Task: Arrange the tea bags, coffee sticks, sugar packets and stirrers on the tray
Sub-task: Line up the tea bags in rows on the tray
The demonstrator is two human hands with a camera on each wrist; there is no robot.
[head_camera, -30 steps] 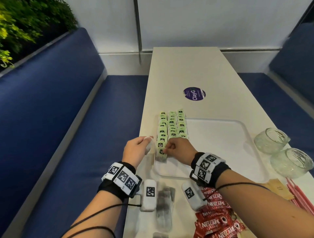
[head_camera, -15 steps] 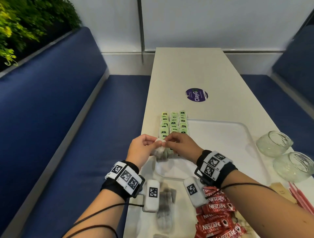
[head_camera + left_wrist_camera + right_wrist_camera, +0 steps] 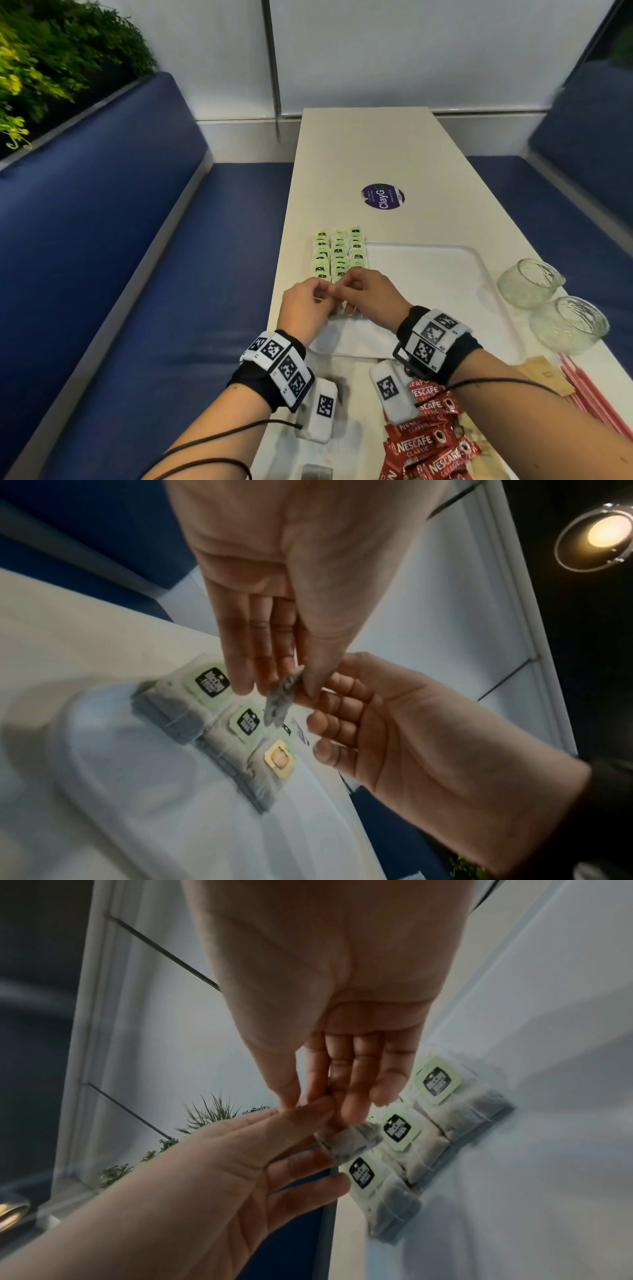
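Three rows of green-tagged tea bags (image 3: 339, 253) lie along the left side of the white tray (image 3: 428, 274). Above the rows' near end my two hands meet. My left hand (image 3: 323, 291) pinches one grey tea bag (image 3: 282, 696) between thumb and fingers. My right hand (image 3: 342, 286) pinches the same tea bag (image 3: 349, 1139) from the other side. The bag hangs just above the nearest tagged bags (image 3: 397, 1129). Red coffee sticks (image 3: 428, 442) lie piled at the near edge, brown sugar packets (image 3: 544, 373) and red stirrers (image 3: 596, 397) at the right.
Two glass bowls (image 3: 527, 282) (image 3: 568, 323) stand right of the tray. A purple sticker (image 3: 383, 200) marks the table beyond it. A loose grey tea bag (image 3: 317, 472) lies by the near edge. Blue benches flank the narrow table; its left edge runs close to the tea bag rows.
My right hand has left the near end of the row and risen to meet my left hand. Both now hold the one tea bag that the left hand carried.
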